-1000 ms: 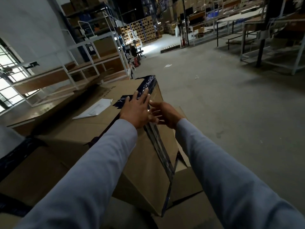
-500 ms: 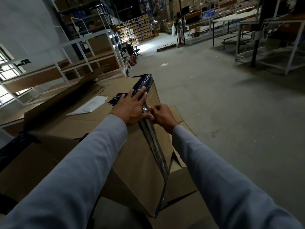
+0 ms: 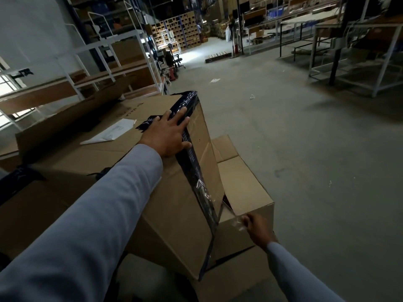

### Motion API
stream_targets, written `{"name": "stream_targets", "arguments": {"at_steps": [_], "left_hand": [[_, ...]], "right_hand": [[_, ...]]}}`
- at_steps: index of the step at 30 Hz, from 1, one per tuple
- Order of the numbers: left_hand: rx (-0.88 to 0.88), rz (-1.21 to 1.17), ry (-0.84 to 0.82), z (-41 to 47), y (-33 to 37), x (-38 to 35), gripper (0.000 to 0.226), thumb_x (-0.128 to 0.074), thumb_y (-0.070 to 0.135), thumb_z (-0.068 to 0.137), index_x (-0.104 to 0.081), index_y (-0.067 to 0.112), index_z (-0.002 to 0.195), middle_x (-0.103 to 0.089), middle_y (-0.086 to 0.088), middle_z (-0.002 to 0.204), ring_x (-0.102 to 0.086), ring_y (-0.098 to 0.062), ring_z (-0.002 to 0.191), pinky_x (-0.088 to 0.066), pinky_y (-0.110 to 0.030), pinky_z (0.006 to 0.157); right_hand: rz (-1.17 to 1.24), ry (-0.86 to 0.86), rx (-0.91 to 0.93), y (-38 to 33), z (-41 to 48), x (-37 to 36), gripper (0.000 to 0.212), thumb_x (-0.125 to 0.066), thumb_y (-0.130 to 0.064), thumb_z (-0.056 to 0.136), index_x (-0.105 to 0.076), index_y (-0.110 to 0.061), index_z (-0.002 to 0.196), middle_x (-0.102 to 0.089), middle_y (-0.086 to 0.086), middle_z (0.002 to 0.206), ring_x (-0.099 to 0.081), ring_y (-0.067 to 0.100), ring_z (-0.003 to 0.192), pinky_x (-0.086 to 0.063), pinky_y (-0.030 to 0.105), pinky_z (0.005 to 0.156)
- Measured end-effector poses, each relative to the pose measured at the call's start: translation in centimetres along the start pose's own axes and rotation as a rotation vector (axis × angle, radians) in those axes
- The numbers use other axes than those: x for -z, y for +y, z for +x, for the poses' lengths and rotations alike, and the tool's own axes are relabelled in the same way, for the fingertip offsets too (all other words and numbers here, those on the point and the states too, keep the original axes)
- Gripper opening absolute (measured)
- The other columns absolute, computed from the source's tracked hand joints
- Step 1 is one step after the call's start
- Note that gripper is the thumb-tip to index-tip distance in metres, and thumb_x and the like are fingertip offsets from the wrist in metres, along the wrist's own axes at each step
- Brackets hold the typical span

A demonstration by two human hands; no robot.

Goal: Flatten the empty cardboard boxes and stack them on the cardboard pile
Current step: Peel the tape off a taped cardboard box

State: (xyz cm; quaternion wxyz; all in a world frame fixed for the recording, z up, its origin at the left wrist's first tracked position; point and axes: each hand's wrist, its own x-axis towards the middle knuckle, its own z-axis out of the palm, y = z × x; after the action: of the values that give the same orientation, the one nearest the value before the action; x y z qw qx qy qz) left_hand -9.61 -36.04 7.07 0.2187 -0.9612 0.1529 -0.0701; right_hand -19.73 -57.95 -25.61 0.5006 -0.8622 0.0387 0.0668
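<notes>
Fingers of your left hand [image 3: 168, 136] lie spread flat on the cardboard box [image 3: 181, 203], tips on its dark tape [image 3: 193, 162]. Fingers of your right hand [image 3: 258, 228] pinch clear tape [image 3: 237, 223] beside that box's near corner.

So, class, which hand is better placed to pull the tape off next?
Probably the right hand: it pinches the loose tape end; the left hand lies flat on the box, bracing it.

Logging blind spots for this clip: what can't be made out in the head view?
Head view only.
Whether the right hand holds anything: blurred.
Inside of the lower box: dark, covered by the taped box.
The handwriting on the taped box: too small to read.
</notes>
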Motion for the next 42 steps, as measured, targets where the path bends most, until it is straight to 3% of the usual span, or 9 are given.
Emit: {"name": "stream_targets", "arguments": {"at_steps": [5, 9, 13, 18, 21, 27, 33, 36, 42], "left_hand": [[0.006, 0.04, 0.023, 0.2, 0.3, -0.2, 0.087, -0.047, 0.064, 0.093, -0.006, 0.026, 0.159, 0.015, 0.003, 0.166, -0.004, -0.033, 0.151, -0.018, -0.053, 0.12], [0.008, 0.042, 0.019, 0.0, 0.1, -0.2, 0.086, -0.045, 0.065, 0.093, -0.005, 0.025, 0.159, 0.015, 0.003, 0.165, -0.003, -0.033, 0.151, -0.018, -0.053, 0.12], [-0.005, 0.054, 0.018, -0.2, 0.7, 0.0, 0.086, -0.046, 0.063, 0.093, -0.006, 0.025, 0.159, 0.015, 0.003, 0.165, -0.004, -0.034, 0.15, -0.019, -0.054, 0.119], [0.026, 0.045, -0.002, -1.2, 0.0, -0.3, 0.083, -0.047, 0.064, 0.093, -0.011, 0.026, 0.158, 0.016, 0.002, 0.165, -0.001, -0.034, 0.151, -0.017, -0.055, 0.12], [0.031, 0.048, 0.015, -1.1, 0.0, -0.1, 0.084, -0.046, 0.066, 0.092, -0.012, 0.026, 0.158, 0.015, 0.001, 0.165, -0.002, -0.034, 0.151, -0.017, -0.056, 0.12], [0.035, 0.065, 0.008, -1.3, 1.7, 0.2, 0.084, -0.046, 0.066, 0.092, -0.012, 0.025, 0.158, 0.017, -0.001, 0.165, -0.001, -0.037, 0.151, -0.015, -0.057, 0.12], [0.04, 0.146, 0.053, -2.6, 1.9, 0.3, 0.084, -0.05, 0.057, 0.095, -0.01, 0.02, 0.158, 0.013, -0.006, 0.165, -0.004, -0.04, 0.149, -0.024, -0.058, 0.116], [-0.001, 0.375, 0.146, -3.2, 2.2, 0.0, 0.074, -0.042, 0.052, 0.098, -0.016, 0.015, 0.157, -0.001, -0.01, 0.165, -0.004, -0.039, 0.149, -0.03, -0.059, 0.111], [-0.093, 0.772, 0.113, -3.6, 5.0, -3.4, 0.068, -0.024, 0.051, 0.099, -0.029, 0.009, 0.154, -0.009, -0.019, 0.164, 0.005, -0.043, 0.15, 0.012, -0.061, 0.117]], "right_hand": [[0.488, -0.022, -0.309, 3.5, -2.7, 0.7, 0.044, -0.058, -0.043, 0.095, -0.067, -0.001, 0.09, -0.055, 0.003, 0.065, -0.046, 0.014, 0.054, -0.04, 0.024, 0.051], [0.63, -0.03, -0.475, 6.9, -4.1, 0.9, 0.054, -0.068, -0.055, 0.084, -0.068, -0.001, 0.095, -0.056, 0.007, 0.07, -0.043, 0.016, 0.053, -0.04, 0.026, 0.051], [0.827, -0.054, -0.51, 7.9, -4.9, 0.7, 0.052, -0.068, -0.052, 0.085, -0.066, -0.002, 0.1, -0.056, 0.009, 0.073, -0.044, 0.016, 0.054, -0.039, 0.026, 0.052], [0.838, 0.102, -0.662, 10.9, -5.6, 1.0, 0.045, -0.065, -0.043, 0.091, -0.068, 0.001, 0.095, -0.059, 0.012, 0.076, -0.048, 0.022, 0.059, -0.043, 0.028, 0.058], [0.678, 0.04, -0.586, 9.9, -4.6, 1.1, 0.03, -0.068, -0.025, 0.091, -0.066, 0.005, 0.094, -0.055, 0.01, 0.067, -0.04, 0.017, 0.049, -0.033, 0.022, 0.048], [0.377, -0.118, -0.239, 0.3, 0.1, 1.4, 0.021, -0.063, -0.025, 0.095, -0.065, -0.004, 0.093, -0.063, 0.009, 0.077, -0.053, 0.016, 0.058, -0.046, 0.023, 0.051], [0.247, -0.17, 0.037, -10.0, 4.7, 0.3, 0.023, -0.059, -0.037, 0.095, -0.065, -0.016, 0.102, -0.068, 0.003, 0.097, -0.062, 0.014, 0.083, -0.049, 0.028, 0.073], [0.211, -0.168, 0.068, -13.8, 6.2, -0.8, 0.036, -0.056, -0.047, 0.095, -0.062, -0.015, 0.111, -0.062, -0.002, 0.096, -0.058, 0.016, 0.089, -0.046, 0.033, 0.081], [0.367, -0.136, -0.009, -15.0, 8.1, -2.8, 0.038, -0.06, -0.048, 0.093, -0.064, -0.011, 0.095, -0.072, 0.015, 0.095, -0.068, 0.034, 0.093, -0.053, 0.046, 0.085]]}}
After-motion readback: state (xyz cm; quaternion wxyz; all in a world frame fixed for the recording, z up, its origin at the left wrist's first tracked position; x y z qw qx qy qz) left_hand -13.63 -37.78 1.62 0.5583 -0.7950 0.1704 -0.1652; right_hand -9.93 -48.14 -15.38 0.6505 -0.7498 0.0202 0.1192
